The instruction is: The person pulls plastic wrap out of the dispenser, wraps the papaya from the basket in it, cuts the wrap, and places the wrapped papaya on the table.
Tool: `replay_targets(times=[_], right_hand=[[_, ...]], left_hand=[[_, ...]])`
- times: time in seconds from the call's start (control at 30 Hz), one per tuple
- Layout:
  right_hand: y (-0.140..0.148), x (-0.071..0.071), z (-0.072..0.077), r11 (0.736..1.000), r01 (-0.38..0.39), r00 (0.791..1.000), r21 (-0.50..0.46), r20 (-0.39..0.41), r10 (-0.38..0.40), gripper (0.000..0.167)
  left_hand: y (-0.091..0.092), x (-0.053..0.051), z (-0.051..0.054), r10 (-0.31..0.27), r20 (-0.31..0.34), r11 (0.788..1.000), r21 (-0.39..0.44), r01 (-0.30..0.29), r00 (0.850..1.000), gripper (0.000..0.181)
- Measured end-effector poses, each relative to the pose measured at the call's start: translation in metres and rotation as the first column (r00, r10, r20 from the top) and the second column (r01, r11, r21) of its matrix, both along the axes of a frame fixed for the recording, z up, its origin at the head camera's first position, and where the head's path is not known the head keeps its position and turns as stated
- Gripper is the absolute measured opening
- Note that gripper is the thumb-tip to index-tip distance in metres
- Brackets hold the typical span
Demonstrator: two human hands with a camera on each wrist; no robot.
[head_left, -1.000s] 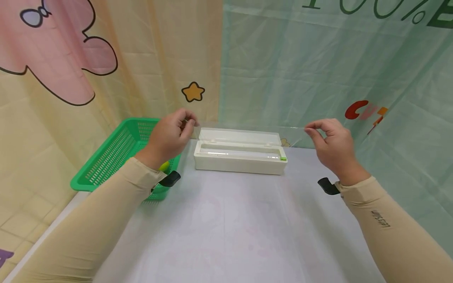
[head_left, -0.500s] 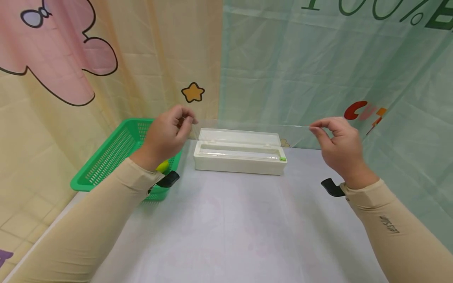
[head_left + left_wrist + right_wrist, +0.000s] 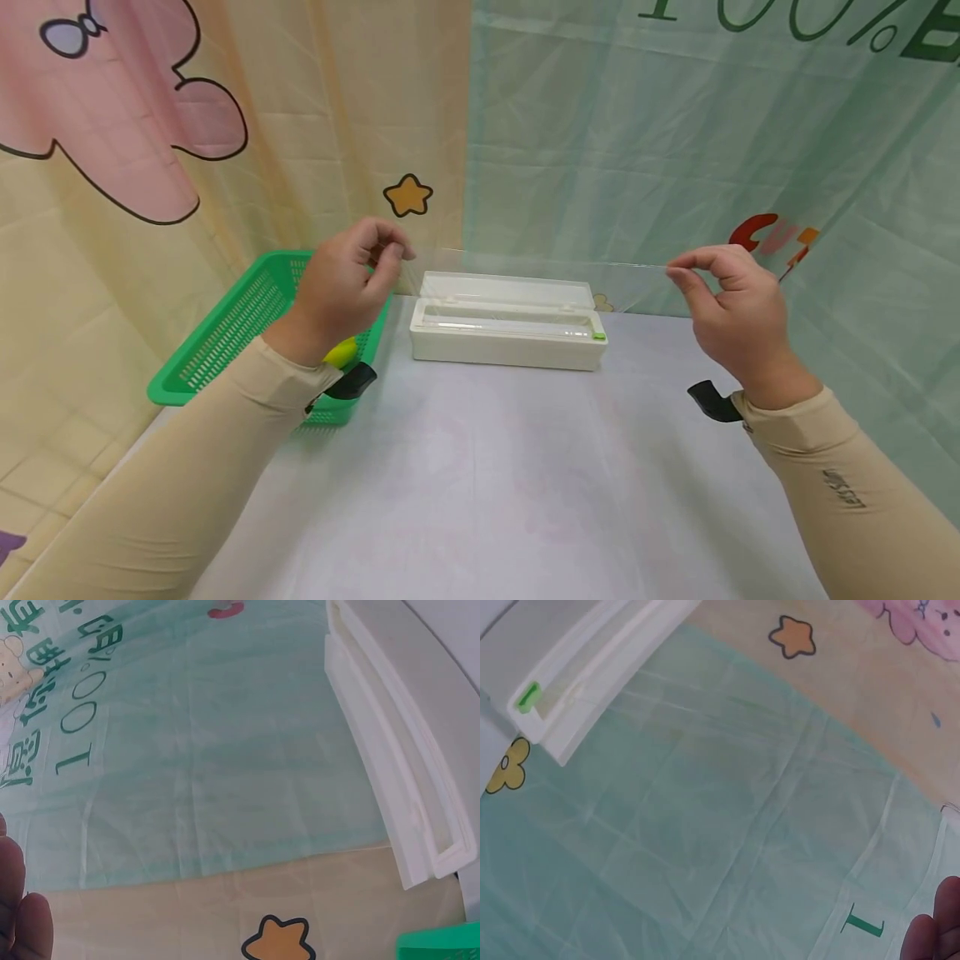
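A thin clear sheet of cling film (image 3: pixel 633 266) stretches between my two hands above the back of the table. My left hand (image 3: pixel 337 279) pinches its left end between thumb and fingers, beside the green basket. My right hand (image 3: pixel 742 321) pinches the other end, off to the right. Below the film stands a white cling film dispenser (image 3: pixel 506 347) with its lid raised and a small green slider at its right end. Only some fingertips (image 3: pixel 11 892) show in the left wrist view, and likewise fingertips (image 3: pixel 919 937) in the right one.
A green perforated basket (image 3: pixel 225 333) sits at the table's left edge, partly behind my left arm, with something yellow (image 3: pixel 341 353) in it. A white cloth covers the table (image 3: pixel 487 483). Printed curtains (image 3: pixel 555 142) hang close behind and to the right.
My hands have moved farther apart, the right hand more to the right, the left slightly left and up. The film between them spans wider. Dispenser and basket have stayed put.
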State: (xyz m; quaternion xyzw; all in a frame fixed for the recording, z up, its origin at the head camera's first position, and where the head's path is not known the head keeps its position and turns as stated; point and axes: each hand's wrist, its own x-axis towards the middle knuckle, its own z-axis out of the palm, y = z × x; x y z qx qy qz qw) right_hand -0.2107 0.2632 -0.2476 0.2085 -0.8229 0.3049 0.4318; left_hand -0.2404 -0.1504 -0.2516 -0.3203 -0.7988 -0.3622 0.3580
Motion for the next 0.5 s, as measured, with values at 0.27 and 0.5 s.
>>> replay_targets(times=[0.27, 0.5], right_hand=[[0.005, 0.012, -0.003, 0.995, -0.094, 0.986, -0.022, 0.135, 0.096, 0.004], [0.014, 0.026, -0.009, 0.963, -0.262, 0.924, -0.065, 0.271, 0.27, 0.003]], left_hand=[[-0.003, 0.011, -0.005, -0.085, 0.091, 0.996, 0.047, 0.081, 0.992, 0.013], [-0.01, 0.026, -0.012, -0.141, 0.216, 0.99, 0.032, 0.138, 0.966, 0.015]])
